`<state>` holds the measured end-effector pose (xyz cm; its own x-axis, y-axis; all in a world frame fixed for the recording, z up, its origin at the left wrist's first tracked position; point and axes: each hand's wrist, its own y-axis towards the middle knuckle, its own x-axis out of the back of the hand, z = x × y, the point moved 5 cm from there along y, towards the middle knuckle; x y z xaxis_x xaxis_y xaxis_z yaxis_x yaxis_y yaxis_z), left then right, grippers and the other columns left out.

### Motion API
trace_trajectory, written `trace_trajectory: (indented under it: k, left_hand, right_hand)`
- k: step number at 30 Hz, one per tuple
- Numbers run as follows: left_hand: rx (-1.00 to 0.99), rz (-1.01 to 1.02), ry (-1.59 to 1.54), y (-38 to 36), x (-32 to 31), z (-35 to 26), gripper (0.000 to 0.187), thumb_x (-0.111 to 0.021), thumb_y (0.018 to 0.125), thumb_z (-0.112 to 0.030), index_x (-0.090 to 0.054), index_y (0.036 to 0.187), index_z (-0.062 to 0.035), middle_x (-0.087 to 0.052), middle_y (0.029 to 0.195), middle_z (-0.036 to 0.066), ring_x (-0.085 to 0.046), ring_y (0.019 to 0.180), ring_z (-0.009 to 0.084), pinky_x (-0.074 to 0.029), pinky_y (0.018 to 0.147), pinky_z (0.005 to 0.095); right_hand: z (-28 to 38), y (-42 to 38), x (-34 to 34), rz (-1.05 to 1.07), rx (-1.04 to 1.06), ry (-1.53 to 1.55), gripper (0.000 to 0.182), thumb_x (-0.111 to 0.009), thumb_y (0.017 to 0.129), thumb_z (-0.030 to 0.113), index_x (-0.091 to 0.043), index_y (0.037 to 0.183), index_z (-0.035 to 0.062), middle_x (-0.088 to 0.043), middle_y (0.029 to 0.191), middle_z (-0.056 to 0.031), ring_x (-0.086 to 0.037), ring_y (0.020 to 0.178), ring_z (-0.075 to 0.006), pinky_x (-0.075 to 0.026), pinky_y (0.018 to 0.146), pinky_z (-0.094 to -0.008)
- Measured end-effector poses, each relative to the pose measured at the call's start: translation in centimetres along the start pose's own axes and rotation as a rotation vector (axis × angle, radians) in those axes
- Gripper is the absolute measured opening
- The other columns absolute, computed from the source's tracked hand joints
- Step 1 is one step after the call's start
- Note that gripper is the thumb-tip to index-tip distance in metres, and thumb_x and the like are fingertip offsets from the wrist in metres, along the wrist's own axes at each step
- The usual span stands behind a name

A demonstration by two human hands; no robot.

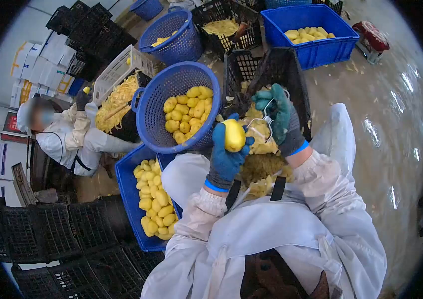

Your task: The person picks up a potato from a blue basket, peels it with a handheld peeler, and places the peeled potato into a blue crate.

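My left hand [225, 158], in a blue-grey work glove, is closed around a smooth yellow peeled potato [235, 135]. Close to its right, my right hand [282, 118], in a green and grey glove, grips a metal wire-framed peeler [268, 118]. The peeler is apart from the potato. Below both hands, pale peelings [261, 139] lie heaped at a black crate [298, 74] between my knees. A round blue basket [144, 122] with peeled potatoes [187, 112] stands just left of my left hand.
A blue bin [124, 192] of peeled potatoes is by my left leg. Another blue bin [298, 56] holds potatoes at the back. A co-worker [64, 134] in white sits at left beside peelings [119, 107]. Black crates [52, 231] are stacked lower left. Wet floor [386, 114] lies right.
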<state>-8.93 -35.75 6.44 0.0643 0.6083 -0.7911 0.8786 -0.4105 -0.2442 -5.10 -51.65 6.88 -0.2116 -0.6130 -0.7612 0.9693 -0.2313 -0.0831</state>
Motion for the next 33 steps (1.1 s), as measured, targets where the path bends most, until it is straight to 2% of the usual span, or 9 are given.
trace_trajectory:
  k: [2, 4, 6, 9, 13, 20, 25, 28, 33]
  left_hand:
    - [-0.691, -0.072, 0.882, -0.9, -1.6, -0.8, 0.053, -0.042, 0.092, -0.048, -0.042, 0.128, -0.0094, -0.058, 0.099, 0.011, -0.060, 0.069, 0.0198, -0.050, 0.054, 0.0228]
    - [-0.840, -0.112, 1.123, -2.0, -2.7, -0.5, 0.052, -0.039, 0.092, -0.051, -0.046, 0.122, -0.0090, -0.059, 0.094, 0.011, -0.056, 0.060, 0.0183, -0.045, 0.048, 0.0215]
    - [-0.466, -0.112, 0.721, -2.0, -2.7, -0.4, 0.052, -0.035, 0.092, -0.052, -0.050, 0.114, -0.0078, -0.059, 0.086, 0.011, -0.050, 0.049, 0.0162, -0.038, 0.041, 0.0207]
    - [-0.450, -0.137, 0.699, -2.1, -2.3, -0.6, 0.054, -0.033, 0.092, -0.053, -0.052, 0.111, -0.0066, -0.060, 0.083, 0.012, -0.048, 0.045, 0.0140, -0.035, 0.038, 0.0193]
    - [-0.819, -0.065, 1.010, -1.2, -2.9, -0.3, 0.054, -0.038, 0.091, -0.051, -0.049, 0.119, -0.0056, -0.059, 0.098, 0.016, -0.057, 0.059, 0.0172, -0.044, 0.045, 0.0205]
    - [0.296, -0.138, -0.159, -1.3, -2.7, 0.4, 0.045, -0.046, 0.091, -0.049, -0.053, 0.112, -0.0097, -0.064, 0.087, 0.013, -0.063, 0.064, 0.0207, -0.054, 0.052, 0.0270]
    - [-0.182, 0.001, 0.664, -1.0, -0.9, 0.4, 0.045, -0.043, 0.091, -0.049, -0.054, 0.107, -0.0084, -0.063, 0.084, 0.012, -0.051, 0.050, 0.0135, -0.038, 0.039, 0.0204]
    - [0.203, -0.020, 0.146, -1.0, -0.3, 1.5, 0.045, -0.043, 0.090, -0.049, -0.054, 0.105, -0.0081, -0.063, 0.082, 0.012, -0.047, 0.045, 0.0116, -0.032, 0.036, 0.0198]
    - [-0.194, 0.111, 0.603, -1.3, -1.2, 0.1, 0.043, -0.045, 0.091, -0.042, -0.051, 0.112, -0.0050, -0.062, 0.087, 0.013, -0.048, 0.047, 0.0123, -0.037, 0.040, 0.0206]
  right_hand:
    - [-0.5, -1.1, -1.9, 0.068, -0.097, 0.010, 0.032, -0.049, 0.093, 0.035, -0.059, 0.094, 0.0036, -0.065, 0.086, -0.0098, -0.061, 0.071, -0.0159, -0.050, 0.065, -0.0285]
    - [-1.7, -0.4, -1.2, 0.094, -0.099, -0.048, 0.035, -0.050, 0.093, 0.036, -0.059, 0.090, 0.0028, -0.065, 0.082, -0.0096, -0.061, 0.070, -0.0163, -0.050, 0.063, -0.0289]
    - [-2.9, 2.4, 1.6, 0.015, -0.102, -0.041, 0.036, -0.051, 0.092, 0.037, -0.060, 0.088, 0.0021, -0.065, 0.079, -0.0098, -0.061, 0.069, -0.0163, -0.050, 0.063, -0.0283]
    - [-0.6, 2.5, 3.3, -0.115, 0.080, -0.019, 0.036, -0.052, 0.091, 0.038, -0.059, 0.089, 0.0027, -0.065, 0.081, -0.0106, -0.061, 0.070, -0.0164, -0.049, 0.064, -0.0283]
    - [-3.0, -0.6, -0.6, 0.030, -0.140, -0.173, 0.037, -0.049, 0.093, 0.038, -0.060, 0.090, 0.0029, -0.064, 0.081, -0.0066, -0.059, 0.069, -0.0127, -0.047, 0.067, -0.0259]
    - [0.8, 1.2, 3.3, -0.074, 0.025, -0.058, 0.037, -0.051, 0.092, 0.039, -0.059, 0.092, 0.0028, -0.065, 0.081, -0.0085, -0.060, 0.067, -0.0144, -0.048, 0.065, -0.0273]
    - [-1.5, -0.7, -1.0, 0.100, -0.106, -0.187, 0.038, -0.051, 0.092, 0.038, -0.060, 0.092, 0.0010, -0.065, 0.081, -0.0093, -0.061, 0.068, -0.0170, -0.050, 0.066, -0.0296]
    - [-1.7, 3.1, 3.9, -0.004, -0.022, -0.054, 0.038, -0.051, 0.091, 0.037, -0.059, 0.092, -0.0002, -0.066, 0.081, -0.0108, -0.061, 0.065, -0.0184, -0.050, 0.067, -0.0303]
    - [-1.9, 0.1, -0.6, 0.138, -0.126, -0.156, 0.040, -0.052, 0.091, 0.039, -0.059, 0.093, -0.0011, -0.064, 0.076, -0.0094, -0.061, 0.065, -0.0180, -0.050, 0.064, -0.0302]
